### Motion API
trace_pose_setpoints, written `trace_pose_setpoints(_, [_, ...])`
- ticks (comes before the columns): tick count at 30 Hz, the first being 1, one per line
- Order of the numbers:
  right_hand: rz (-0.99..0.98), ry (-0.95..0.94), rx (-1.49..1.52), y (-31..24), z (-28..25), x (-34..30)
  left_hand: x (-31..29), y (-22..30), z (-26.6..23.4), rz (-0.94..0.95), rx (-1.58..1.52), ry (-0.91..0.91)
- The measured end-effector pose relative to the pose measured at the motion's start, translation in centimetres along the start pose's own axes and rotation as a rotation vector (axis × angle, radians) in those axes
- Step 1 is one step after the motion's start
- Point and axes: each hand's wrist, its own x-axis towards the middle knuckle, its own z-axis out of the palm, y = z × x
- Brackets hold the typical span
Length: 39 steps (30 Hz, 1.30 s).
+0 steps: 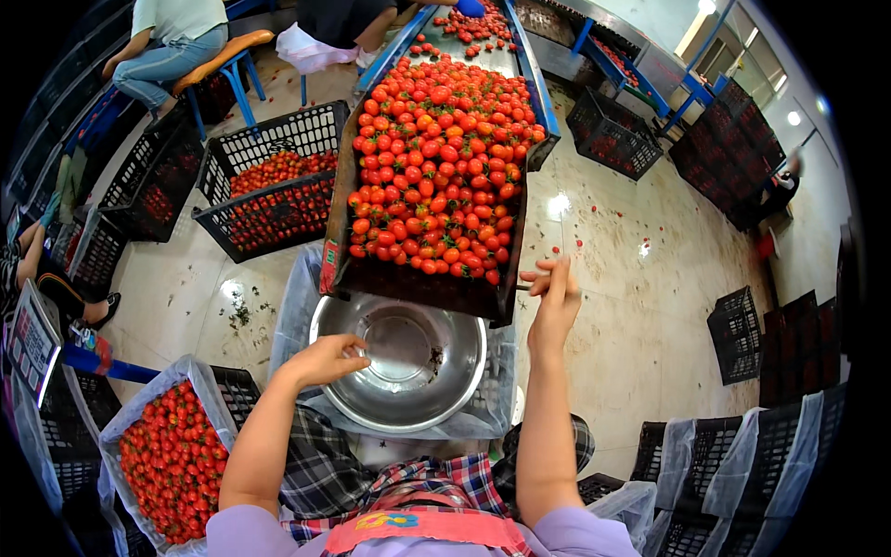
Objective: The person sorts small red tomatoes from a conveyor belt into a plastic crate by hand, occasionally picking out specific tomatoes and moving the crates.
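Cherry tomatoes (pixel 441 167) fill the lower end of a sloping chute (pixel 427 286) in front of me. Below its lip, a wide steel bowl (pixel 399 404) rests on a crate lined with clear plastic (pixel 302 292). A dark bit of debris lies in the bowl. My left hand (pixel 327 360) hovers over the bowl's left rim, fingers loosely bent and apart, holding nothing. Close to the chute's lower right corner is my right hand (pixel 555 302), its fingers apart beside a short rod (pixel 522 288); whether they touch it I cannot tell.
A lined crate of tomatoes (pixel 172 459) stands at my left near a scale (pixel 35 339). Black crates (pixel 269 190) with tomatoes sit left of the chute. More crates (pixel 733 334) line the right. Other people sit at the far left. Scraps litter the wet floor (pixel 631 269).
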Motion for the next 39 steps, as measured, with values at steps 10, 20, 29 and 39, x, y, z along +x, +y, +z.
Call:
trace_pose_setpoints(10, [0.46,-0.143,0.077,7.2,-0.9,-11.8,7.9,4.8,1.7,0.41,0.502,0.869])
trace_pose_setpoints(20, [-0.637,-0.287,-0.895,9.5,4.2,-5.5,9.0,3.4,2.0,0.57,0.553,0.919])
trace_pose_setpoints(29, [-0.603,-0.244,-0.655,8.4,4.2,-5.2,8.4,3.4,0.6,0.732,0.565,0.955])
trace_pose_setpoints(39, [-0.557,-0.253,-0.721,8.5,4.1,-5.7,8.2,4.0,-0.1,0.693,0.304,1.013])
